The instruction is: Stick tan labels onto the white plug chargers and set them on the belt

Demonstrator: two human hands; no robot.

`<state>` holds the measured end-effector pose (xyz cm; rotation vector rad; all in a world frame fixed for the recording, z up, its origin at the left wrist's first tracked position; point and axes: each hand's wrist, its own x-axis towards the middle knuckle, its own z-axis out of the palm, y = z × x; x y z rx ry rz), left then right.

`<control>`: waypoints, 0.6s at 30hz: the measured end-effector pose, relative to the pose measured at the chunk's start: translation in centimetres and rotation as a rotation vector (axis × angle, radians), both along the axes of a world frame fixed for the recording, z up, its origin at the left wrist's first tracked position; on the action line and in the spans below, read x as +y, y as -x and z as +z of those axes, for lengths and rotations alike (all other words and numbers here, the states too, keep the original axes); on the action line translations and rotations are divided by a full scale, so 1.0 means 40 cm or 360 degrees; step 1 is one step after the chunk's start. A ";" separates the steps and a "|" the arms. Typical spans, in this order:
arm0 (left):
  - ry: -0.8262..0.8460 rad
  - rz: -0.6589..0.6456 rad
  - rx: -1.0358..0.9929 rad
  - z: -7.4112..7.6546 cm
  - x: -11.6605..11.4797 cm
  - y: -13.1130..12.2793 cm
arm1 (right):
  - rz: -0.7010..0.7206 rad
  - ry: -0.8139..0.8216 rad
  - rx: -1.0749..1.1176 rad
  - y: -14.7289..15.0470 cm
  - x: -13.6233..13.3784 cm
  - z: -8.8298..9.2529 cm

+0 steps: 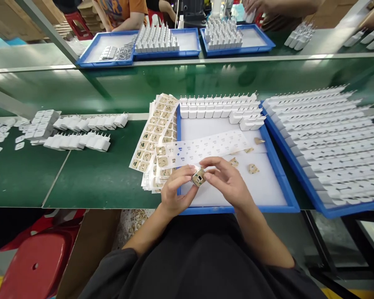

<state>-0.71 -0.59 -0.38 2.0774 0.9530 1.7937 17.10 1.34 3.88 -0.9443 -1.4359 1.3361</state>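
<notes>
Above the near part of a blue-rimmed tray (285,182), my left hand (178,189) grips a small white charger between thumb and fingers. On the charger's upturned face lies a tan sticker (198,177) with a dark rectangular opening. The thumb and fingertips of my right hand (229,180) close on the sticker's right edge. Just beyond the hands, a mostly used sticker sheet (205,146) lies across the tray. A stack of tan sticker sheets (154,133) overlaps the tray's left side. Scraps of tan backing (253,168) are scattered on the tray floor.
White plug chargers (218,109) stand in rows along the tray's back. A second blue tray (324,207) full of chargers is at the right. More chargers (77,141) line the green bench at left. Across the divider are trays and co-workers' arms; a red stool (34,265) stands lower left.
</notes>
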 end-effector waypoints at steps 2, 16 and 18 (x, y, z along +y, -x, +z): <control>-0.0138 0.0075 0.0086 0.007 0.001 -0.006 | 0.0096 0.0136 0.0188 0.016 0.000 -0.007; -0.0319 0.0259 0.0209 -0.006 0.001 -0.015 | -0.0140 0.0358 0.0612 0.069 -0.022 -0.026; -0.0310 0.0270 0.0207 -0.006 0.001 -0.016 | -0.0141 0.0359 0.0609 0.070 -0.021 -0.026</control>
